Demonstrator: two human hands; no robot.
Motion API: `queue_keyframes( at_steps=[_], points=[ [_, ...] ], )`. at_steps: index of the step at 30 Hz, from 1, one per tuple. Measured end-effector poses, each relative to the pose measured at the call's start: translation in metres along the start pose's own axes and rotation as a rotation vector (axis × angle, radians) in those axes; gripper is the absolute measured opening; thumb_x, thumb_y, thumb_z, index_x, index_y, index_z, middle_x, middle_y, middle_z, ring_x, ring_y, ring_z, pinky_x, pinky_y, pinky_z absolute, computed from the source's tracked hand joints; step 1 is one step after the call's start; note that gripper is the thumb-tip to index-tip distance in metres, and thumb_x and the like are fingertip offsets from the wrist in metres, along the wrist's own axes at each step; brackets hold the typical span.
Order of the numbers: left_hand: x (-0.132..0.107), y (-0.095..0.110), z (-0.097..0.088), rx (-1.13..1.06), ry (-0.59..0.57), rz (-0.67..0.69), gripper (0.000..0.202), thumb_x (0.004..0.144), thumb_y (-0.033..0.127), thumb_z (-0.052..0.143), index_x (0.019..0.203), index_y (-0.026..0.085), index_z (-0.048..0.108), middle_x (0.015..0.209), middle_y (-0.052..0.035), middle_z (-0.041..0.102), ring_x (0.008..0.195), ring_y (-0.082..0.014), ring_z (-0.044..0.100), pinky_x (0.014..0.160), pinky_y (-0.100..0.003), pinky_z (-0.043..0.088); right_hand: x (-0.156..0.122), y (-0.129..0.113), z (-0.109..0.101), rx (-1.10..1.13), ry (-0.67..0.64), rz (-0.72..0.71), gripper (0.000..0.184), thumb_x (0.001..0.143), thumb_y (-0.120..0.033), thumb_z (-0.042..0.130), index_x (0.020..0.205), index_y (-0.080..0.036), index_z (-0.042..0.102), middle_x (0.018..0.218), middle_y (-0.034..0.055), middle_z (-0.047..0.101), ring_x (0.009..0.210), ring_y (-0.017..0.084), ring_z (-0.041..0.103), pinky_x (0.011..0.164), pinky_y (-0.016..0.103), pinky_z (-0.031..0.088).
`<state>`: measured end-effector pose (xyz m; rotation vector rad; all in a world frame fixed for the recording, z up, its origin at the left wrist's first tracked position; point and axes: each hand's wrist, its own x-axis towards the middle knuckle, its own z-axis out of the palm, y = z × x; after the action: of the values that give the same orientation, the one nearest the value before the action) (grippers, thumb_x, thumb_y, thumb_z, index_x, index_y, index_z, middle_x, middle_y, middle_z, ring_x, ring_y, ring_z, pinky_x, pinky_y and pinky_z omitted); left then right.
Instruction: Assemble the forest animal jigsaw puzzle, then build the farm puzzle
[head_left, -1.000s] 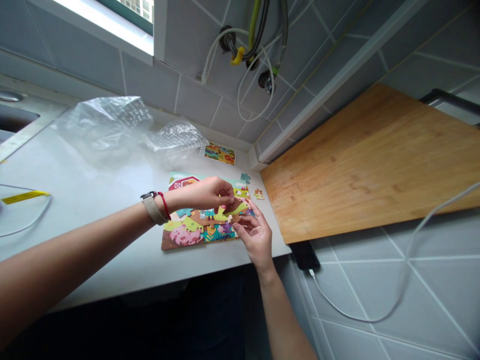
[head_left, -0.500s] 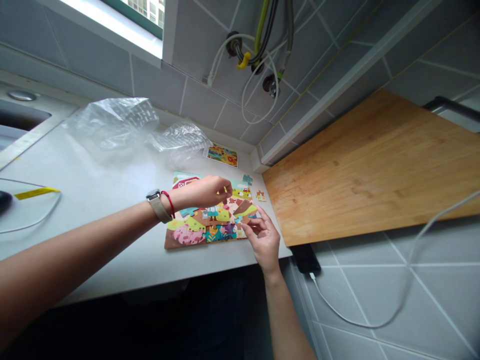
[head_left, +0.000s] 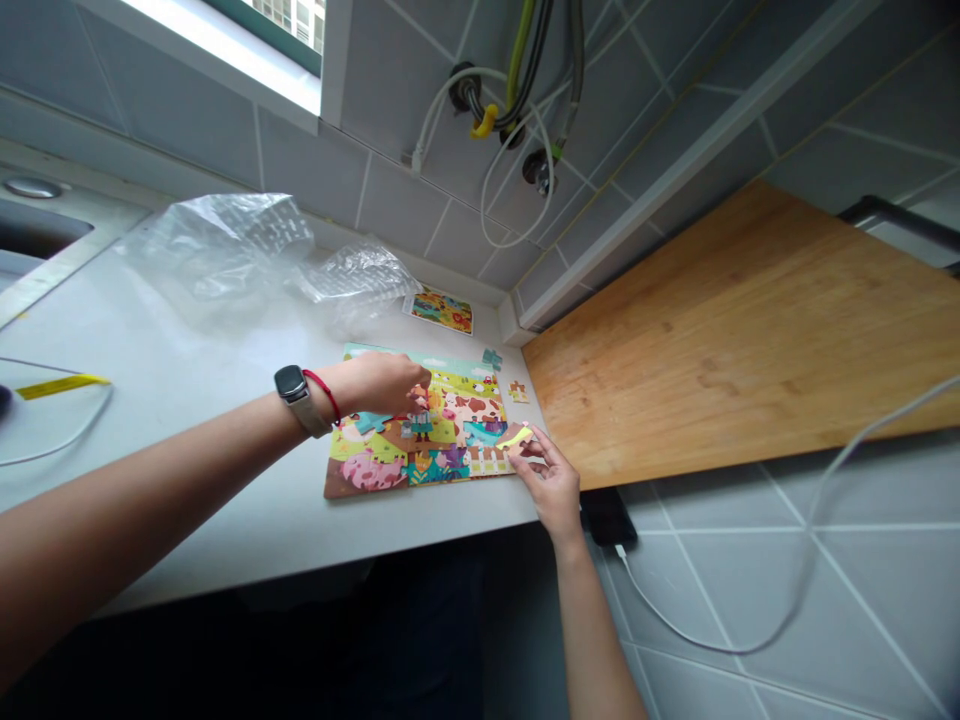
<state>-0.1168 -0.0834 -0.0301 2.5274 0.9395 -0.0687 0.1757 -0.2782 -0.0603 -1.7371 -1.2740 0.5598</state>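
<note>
A colourful farm-scene jigsaw puzzle [head_left: 373, 472] lies on the white counter, with a pink pig at its near left corner. Between the thumb and fingers of my right hand [head_left: 553, 488] is a brown and yellow-green puzzle piece [head_left: 515, 438], held at the puzzle's right edge. My left hand [head_left: 386, 384] is over the middle of the puzzle, fingers curled down; whatever is in its fingertips is hidden. Two loose pieces, a teal one [head_left: 492, 359] and an orange-yellow one [head_left: 517, 391], lie beyond the puzzle's right side.
Crumpled clear plastic wrap [head_left: 247, 245] covers part of the counter's back, beside a picture card [head_left: 441, 309]. A wooden board [head_left: 735, 350] borders the right side. A phone [head_left: 609, 517] with a white cable sits below it. Left is a sink [head_left: 112, 218].
My left hand has shifted left across the puzzle, uncovering the cow. My right hand has moved right, bringing the puzzle piece from over the puzzle to its right edge.
</note>
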Motion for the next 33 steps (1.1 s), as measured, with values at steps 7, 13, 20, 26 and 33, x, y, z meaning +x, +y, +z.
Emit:
queue_keyframes(
  at_steps=[7, 13, 20, 26, 33],
  points=[
    [0.001, -0.003, 0.006, 0.004, -0.012, 0.123, 0.035, 0.078, 0.023, 0.076, 0.112, 0.026, 0.075, 0.106, -0.0057, 0.077, 0.094, -0.0238, 0.069, 0.075, -0.029, 0.046, 0.005, 0.002, -0.007, -0.091, -0.112, -0.055, 0.063, 0.080, -0.048, 0.085, 0.136, -0.021, 0.072, 0.118, 0.0121, 0.077, 0.108, 0.030, 0.074, 0.092, 0.044, 0.064],
    [0.002, -0.006, 0.010, 0.057, 0.022, 0.183, 0.026, 0.080, 0.016, 0.068, 0.104, 0.025, 0.076, 0.100, -0.0055, 0.076, 0.091, -0.0228, 0.068, 0.075, -0.030, 0.046, 0.013, -0.002, -0.025, -0.225, -0.252, -0.139, 0.052, 0.081, -0.045, 0.085, 0.129, -0.025, 0.076, 0.137, 0.0131, 0.071, 0.129, 0.032, 0.066, 0.111, 0.050, 0.054],
    [0.006, -0.012, 0.020, 0.061, 0.090, 0.240, 0.029, 0.085, 0.012, 0.063, 0.109, 0.023, 0.076, 0.105, -0.0092, 0.076, 0.092, -0.0248, 0.069, 0.077, -0.032, 0.047, 0.013, 0.000, -0.030, -0.239, -0.298, -0.147, 0.050, 0.080, -0.043, 0.087, 0.126, -0.025, 0.078, 0.134, 0.0125, 0.074, 0.129, 0.031, 0.067, 0.116, 0.051, 0.050],
    [0.007, -0.011, 0.025, 0.082, 0.107, 0.258, 0.029, 0.091, 0.012, 0.062, 0.113, 0.024, 0.075, 0.108, -0.0101, 0.076, 0.094, -0.0247, 0.071, 0.081, -0.033, 0.047, 0.016, -0.002, -0.029, -0.170, -0.326, -0.138, 0.053, 0.084, -0.043, 0.085, 0.132, -0.027, 0.074, 0.139, 0.0119, 0.071, 0.131, 0.030, 0.065, 0.112, 0.049, 0.052],
    [0.005, -0.009, 0.023, 0.062, 0.097, 0.246, 0.029, 0.092, 0.011, 0.063, 0.115, 0.023, 0.075, 0.111, -0.0100, 0.076, 0.097, -0.0243, 0.069, 0.086, -0.033, 0.047, 0.021, 0.004, -0.028, -0.136, -0.379, -0.105, 0.052, 0.080, -0.042, 0.088, 0.128, -0.025, 0.077, 0.140, 0.0129, 0.069, 0.133, 0.030, 0.064, 0.116, 0.049, 0.050]
  ],
)
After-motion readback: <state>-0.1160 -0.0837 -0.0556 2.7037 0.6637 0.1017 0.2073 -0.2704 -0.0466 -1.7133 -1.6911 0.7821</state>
